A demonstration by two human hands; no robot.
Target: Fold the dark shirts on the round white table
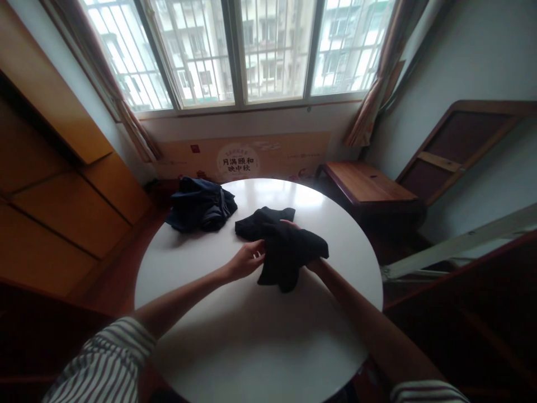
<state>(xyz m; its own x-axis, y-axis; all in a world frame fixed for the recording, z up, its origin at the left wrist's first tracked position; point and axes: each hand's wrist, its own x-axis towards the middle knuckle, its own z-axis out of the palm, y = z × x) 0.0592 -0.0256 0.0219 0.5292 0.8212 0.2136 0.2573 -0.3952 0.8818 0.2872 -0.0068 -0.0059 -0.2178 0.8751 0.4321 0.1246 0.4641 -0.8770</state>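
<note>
Now left hand (247, 259) pinches black garment (281, 246); right hand (312, 263) grips underneath, mostly hidden.

Black garment (282, 246): soft matt cloth, creased. Dark blue pile (200, 209): heavier cloth, denim-like, matt. Round table (260, 336): smooth white top, glossy, window glare. Bench (368, 183): polished brown wood. Sleeve (109, 364): striped woven cloth

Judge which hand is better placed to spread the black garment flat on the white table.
Left, probably. The left hand pinches the black garment at its near edge and shows fully, free to pull outward. The right hand lies mostly under the cloth, only fingertips showing at the top, so it looks suited to anchoring on the white table.
</note>
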